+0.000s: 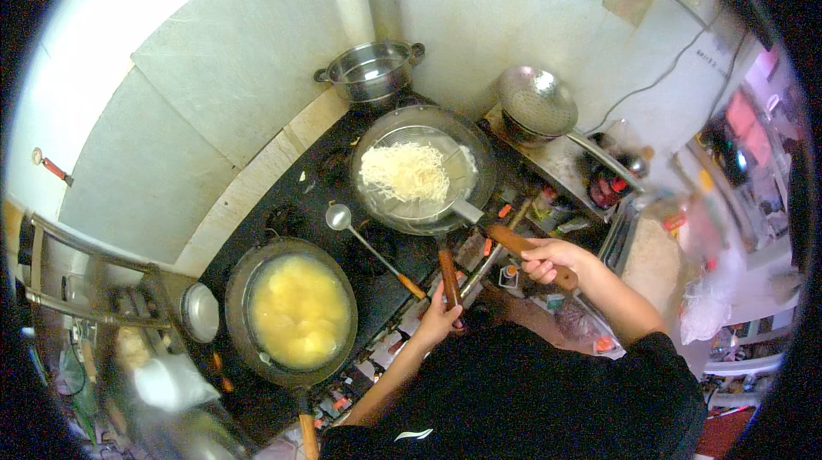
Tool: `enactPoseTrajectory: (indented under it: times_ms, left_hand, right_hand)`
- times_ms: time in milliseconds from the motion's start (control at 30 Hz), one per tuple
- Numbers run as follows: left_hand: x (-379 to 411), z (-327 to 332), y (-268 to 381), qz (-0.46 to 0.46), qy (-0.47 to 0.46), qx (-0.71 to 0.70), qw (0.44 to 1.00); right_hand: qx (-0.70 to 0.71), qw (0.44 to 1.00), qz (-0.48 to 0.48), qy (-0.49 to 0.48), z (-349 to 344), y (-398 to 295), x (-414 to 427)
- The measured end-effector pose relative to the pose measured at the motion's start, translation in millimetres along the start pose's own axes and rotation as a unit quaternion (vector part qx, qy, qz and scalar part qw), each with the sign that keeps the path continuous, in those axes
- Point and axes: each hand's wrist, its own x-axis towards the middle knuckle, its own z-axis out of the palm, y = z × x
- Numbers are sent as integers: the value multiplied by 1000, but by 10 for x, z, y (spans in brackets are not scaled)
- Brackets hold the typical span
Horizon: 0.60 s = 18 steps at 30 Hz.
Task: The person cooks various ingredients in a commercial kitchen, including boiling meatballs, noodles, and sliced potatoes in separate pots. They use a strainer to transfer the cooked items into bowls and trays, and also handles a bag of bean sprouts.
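Observation:
My right hand (551,261) is closed round the wooden handle of a wire-mesh strainer (465,206), which lies over the upper wok. Pale, thin noodles (404,171) sit in the strainer's left part. Below it, my left hand (442,317) grips the wooden handle of the upper wok (485,145), which stands at the back of the dark stove. To the lower left, a second wok (234,306) holds cloudy yellow liquid with yellow lumps (298,312). Between the woks rests a metal ladle (338,217), its wooden handle pointing towards my left hand.
A two-handled steel pot (372,75) stands behind the upper wok, against the wall. A perforated metal skimmer (538,100) lies on a container at the right rear. A round metal lid or container (200,312) is left of the lower wok. Clutter lines the stove's front edge.

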Motion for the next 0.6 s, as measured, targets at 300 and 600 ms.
enactPoseTrajectory:
  times_ms: [300, 600]
  left_hand:
    - [-10, 88, -100, -13, 50, 17, 999]
    - [-62, 224, 31, -56, 118, 38, 991]
  right_hand:
    - [82, 994, -62, -32, -168, 166, -575]
    - [76, 997, -9, -21, -49, -531, -463]
